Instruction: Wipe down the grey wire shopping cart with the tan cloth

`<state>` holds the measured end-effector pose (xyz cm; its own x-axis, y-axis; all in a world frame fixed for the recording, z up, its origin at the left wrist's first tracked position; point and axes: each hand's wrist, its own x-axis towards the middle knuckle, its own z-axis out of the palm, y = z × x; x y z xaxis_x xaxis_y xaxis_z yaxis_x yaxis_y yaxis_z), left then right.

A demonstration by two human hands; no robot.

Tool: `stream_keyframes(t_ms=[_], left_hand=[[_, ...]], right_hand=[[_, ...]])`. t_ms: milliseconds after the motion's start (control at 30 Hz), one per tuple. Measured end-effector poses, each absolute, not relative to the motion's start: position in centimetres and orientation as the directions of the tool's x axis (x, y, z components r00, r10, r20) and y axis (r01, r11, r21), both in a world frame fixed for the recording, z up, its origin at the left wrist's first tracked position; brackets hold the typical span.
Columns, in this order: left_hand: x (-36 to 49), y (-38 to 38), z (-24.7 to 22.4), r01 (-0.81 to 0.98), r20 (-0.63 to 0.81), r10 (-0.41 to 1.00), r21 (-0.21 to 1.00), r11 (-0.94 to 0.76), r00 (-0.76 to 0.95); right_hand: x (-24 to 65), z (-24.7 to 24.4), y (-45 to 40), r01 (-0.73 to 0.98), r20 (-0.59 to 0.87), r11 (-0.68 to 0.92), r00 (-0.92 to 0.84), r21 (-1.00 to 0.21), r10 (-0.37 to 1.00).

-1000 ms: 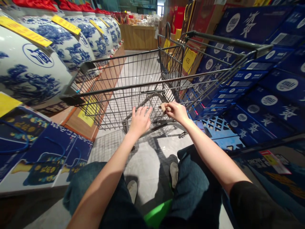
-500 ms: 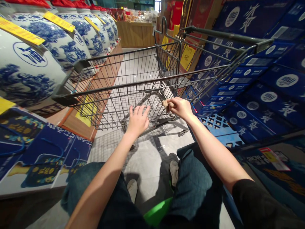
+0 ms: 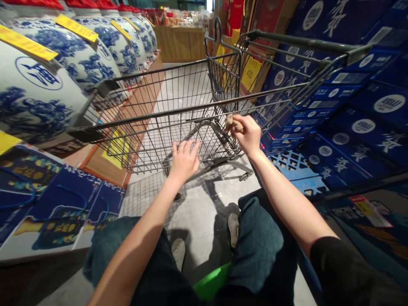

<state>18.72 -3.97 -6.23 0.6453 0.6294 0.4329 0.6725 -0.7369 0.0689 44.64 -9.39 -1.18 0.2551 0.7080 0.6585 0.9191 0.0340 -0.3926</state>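
A grey wire shopping cart [image 3: 153, 114] stands crosswise in front of me, its handle at the upper right. My right hand [image 3: 247, 135] pinches a crumpled brownish cloth [image 3: 234, 124] against the near side of the basket, right of centre. I cannot make out whether the cloth touches the wires. My left hand [image 3: 185, 160] is held with its fingers spread, by the lower wires of the near side, and nothing is in it.
Large blue-and-white jars [image 3: 41, 85] with red cloth tops line the left. Blue gift boxes [image 3: 60, 208] stand below them. Stacked blue cartons [image 3: 363, 127] rise on the right, by a blue plastic pallet [image 3: 295, 170]. Something green [image 3: 213, 282] shows between my legs.
My right hand has moved up and slightly right with the cloth in it. My left hand stays nearly where it was.
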Motion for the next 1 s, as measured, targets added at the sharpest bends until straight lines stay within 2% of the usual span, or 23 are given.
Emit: stream_keyframes(t_ms=[67, 100, 200, 267, 333, 433, 533, 633, 733, 800, 867, 933, 1000], left_hand=[[18.8, -4.0, -6.3, 0.672, 0.435, 0.628, 0.07, -0.738, 0.645], [18.8, -4.0, -6.3, 0.671, 0.435, 0.629, 0.073, -0.738, 0.644], [18.8, -4.1, -6.3, 0.67, 0.432, 0.632, 0.081, -0.738, 0.644], [18.8, -4.0, -6.2, 0.668, 0.431, 0.631, 0.083, -0.74, 0.645], [18.8, -4.0, -6.1, 0.666, 0.431, 0.629, 0.083, -0.741, 0.647], [18.8, -4.1, -6.0, 0.665, 0.429, 0.627, 0.078, -0.743, 0.65], [18.9, -4.3, -6.0, 0.669, 0.424, 0.629, 0.07, -0.74, 0.652], [18.9, -4.2, -6.0, 0.671, 0.427, 0.63, 0.07, -0.738, 0.649], [18.9, -4.0, -6.0, 0.665, 0.428, 0.625, 0.069, -0.743, 0.653], [18.8, -3.8, -6.0, 0.668, 0.431, 0.627, 0.071, -0.74, 0.649], [18.9, -3.7, -6.0, 0.678, 0.436, 0.633, 0.068, -0.731, 0.639], [19.0, -3.8, -6.0, 0.687, 0.439, 0.637, 0.058, -0.724, 0.634], [19.1, -3.9, -6.1, 0.693, 0.437, 0.637, 0.043, -0.719, 0.634]], right_hand=[[45.2, -1.2, -9.3, 0.907, 0.719, 0.042, 0.304, -0.42, 0.625], [45.2, -1.3, -9.3, 0.905, 0.711, 0.044, 0.302, -0.423, 0.635], [44.6, -2.0, -9.1, 0.914, 0.55, 0.054, 0.195, -0.403, 0.812], [44.2, -2.2, -9.1, 0.918, 0.474, 0.067, 0.138, -0.391, 0.87], [44.4, -1.9, -9.3, 0.917, 0.546, 0.074, 0.167, -0.391, 0.821], [45.4, -1.1, -9.7, 0.91, 0.703, 0.046, 0.285, -0.411, 0.651], [46.1, -1.0, -9.7, 0.897, 0.739, 0.036, 0.339, -0.44, 0.582], [45.7, -1.9, -9.6, 0.894, 0.682, 0.038, 0.313, -0.446, 0.661], [45.0, -2.9, -9.7, 0.904, 0.497, -0.006, 0.24, -0.427, 0.834], [44.9, -3.0, -9.8, 0.913, 0.45, -0.007, 0.208, -0.407, 0.868], [45.5, -2.6, -9.7, 0.911, 0.574, 0.039, 0.226, -0.411, 0.787], [46.3, -2.0, -9.4, 0.897, 0.737, 0.096, 0.289, -0.431, 0.611], [46.9, -1.6, -9.0, 0.884, 0.809, 0.111, 0.357, -0.454, 0.467]])
